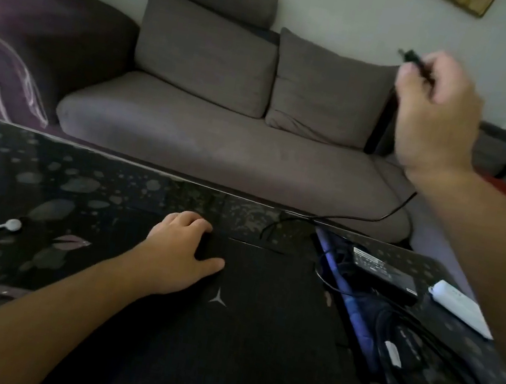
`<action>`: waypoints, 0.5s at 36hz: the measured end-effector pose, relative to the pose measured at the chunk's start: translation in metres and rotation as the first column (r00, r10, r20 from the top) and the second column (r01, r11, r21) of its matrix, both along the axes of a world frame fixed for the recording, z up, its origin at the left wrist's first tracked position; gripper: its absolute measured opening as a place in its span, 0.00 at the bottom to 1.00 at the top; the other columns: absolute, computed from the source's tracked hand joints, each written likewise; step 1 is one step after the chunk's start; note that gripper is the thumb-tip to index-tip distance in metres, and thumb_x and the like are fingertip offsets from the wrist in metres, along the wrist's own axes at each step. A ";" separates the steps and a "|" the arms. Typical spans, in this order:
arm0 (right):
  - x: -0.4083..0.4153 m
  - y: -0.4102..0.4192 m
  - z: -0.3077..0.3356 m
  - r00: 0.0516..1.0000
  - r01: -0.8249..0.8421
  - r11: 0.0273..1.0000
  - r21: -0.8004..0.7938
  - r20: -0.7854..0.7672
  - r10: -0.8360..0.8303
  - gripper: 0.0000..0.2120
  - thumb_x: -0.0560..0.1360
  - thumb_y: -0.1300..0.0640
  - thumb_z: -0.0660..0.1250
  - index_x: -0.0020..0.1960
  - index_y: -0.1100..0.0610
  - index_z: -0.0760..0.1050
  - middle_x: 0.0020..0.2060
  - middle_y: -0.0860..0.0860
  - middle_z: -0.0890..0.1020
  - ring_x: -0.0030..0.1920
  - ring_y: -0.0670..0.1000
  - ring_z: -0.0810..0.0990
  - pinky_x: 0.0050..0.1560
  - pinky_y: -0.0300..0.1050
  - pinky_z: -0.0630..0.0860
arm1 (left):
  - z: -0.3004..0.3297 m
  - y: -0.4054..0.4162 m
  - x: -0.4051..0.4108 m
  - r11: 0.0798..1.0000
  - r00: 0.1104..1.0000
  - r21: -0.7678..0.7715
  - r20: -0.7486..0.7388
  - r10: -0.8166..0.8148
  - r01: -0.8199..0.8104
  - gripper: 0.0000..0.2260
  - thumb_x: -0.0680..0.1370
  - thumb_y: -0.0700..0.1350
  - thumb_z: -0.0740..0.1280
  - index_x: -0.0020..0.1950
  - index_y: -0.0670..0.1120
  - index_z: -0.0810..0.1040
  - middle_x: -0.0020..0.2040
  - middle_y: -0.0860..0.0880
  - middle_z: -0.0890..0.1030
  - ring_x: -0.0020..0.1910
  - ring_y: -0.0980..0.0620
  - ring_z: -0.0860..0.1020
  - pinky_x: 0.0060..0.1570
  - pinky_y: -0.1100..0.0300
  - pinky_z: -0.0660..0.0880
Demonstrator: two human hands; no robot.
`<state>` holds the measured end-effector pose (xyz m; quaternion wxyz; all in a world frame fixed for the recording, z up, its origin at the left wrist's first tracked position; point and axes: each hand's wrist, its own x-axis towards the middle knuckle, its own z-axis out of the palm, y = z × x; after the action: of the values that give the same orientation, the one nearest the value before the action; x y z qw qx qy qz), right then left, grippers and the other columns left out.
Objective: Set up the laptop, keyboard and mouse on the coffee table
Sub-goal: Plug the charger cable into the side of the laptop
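- Two bare hands in view over a dark, leaf-patterned counter (45, 184).
- Closed black laptop (258, 310) lying flat on the counter, lid up, with a pale three-pointed logo (218, 297) near its left part.
- Left hand (182, 254) resting on the far left corner of the laptop lid, fingers loosely curved over the edge, thumb spread along the lid; gripping nothing that can be made out.
- Right hand (435, 112) raised well above the counter, in front of the sofa, fingers curled round a black cable plug (412, 59); blurred.
- Black cable (388, 214) running down from the raised hand to the counter's far edge.
- Black power brick (381, 277) with a white label lying just right of the laptop, on a blue-edged dark pad (345, 291).
- Coiled black cords (411, 356) nearer, to the right of the laptop.
- White oblong device (461, 307) beside the power brick, at the right edge.
- White round-headed cable (10, 225) lying at the counter's left side.
- Grey sofa (220, 139) with two back cushions behind the counter.
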<state>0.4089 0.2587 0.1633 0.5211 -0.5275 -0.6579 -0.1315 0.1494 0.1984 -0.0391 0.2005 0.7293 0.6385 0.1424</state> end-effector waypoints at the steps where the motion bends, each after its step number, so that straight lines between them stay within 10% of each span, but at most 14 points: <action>1: -0.004 -0.003 -0.007 0.996 -0.004 0.999 -0.051 0.093 0.008 0.14 0.82 0.43 0.60 0.44 0.51 0.72 0.33 0.48 0.73 0.38 0.51 0.73 0.39 0.49 0.68 | 0.000 0.001 0.003 1.000 1.000 -0.011 -0.028 -0.002 0.002 0.36 0.78 0.66 0.67 0.82 0.54 0.63 0.81 0.53 0.63 0.81 0.49 0.59 0.80 0.47 0.61; 9: -0.018 -0.009 -0.180 0.923 0.093 0.626 -0.775 0.303 0.238 0.14 0.83 0.48 0.62 0.42 0.52 0.71 0.40 0.52 0.80 0.48 0.61 0.80 0.43 0.52 0.76 | 0.013 0.011 0.012 0.996 0.993 -0.090 -0.118 -0.009 -0.002 0.42 0.76 0.69 0.68 0.84 0.51 0.59 0.83 0.50 0.61 0.80 0.47 0.63 0.79 0.48 0.61; 18: 0.012 -0.003 -0.214 0.848 0.347 0.641 -0.685 0.521 0.098 0.10 0.86 0.54 0.52 0.58 0.54 0.71 0.58 0.55 0.76 0.60 0.60 0.78 0.54 0.56 0.75 | 0.014 0.018 0.005 0.989 0.988 -0.145 -0.155 0.008 -0.031 0.47 0.72 0.74 0.67 0.84 0.52 0.58 0.83 0.50 0.61 0.81 0.45 0.61 0.79 0.47 0.59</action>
<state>0.4214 0.2559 -0.0511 0.0462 -0.6865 -0.7255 -0.0172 0.1540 0.2164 -0.0255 0.2021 0.7152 0.6679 0.0401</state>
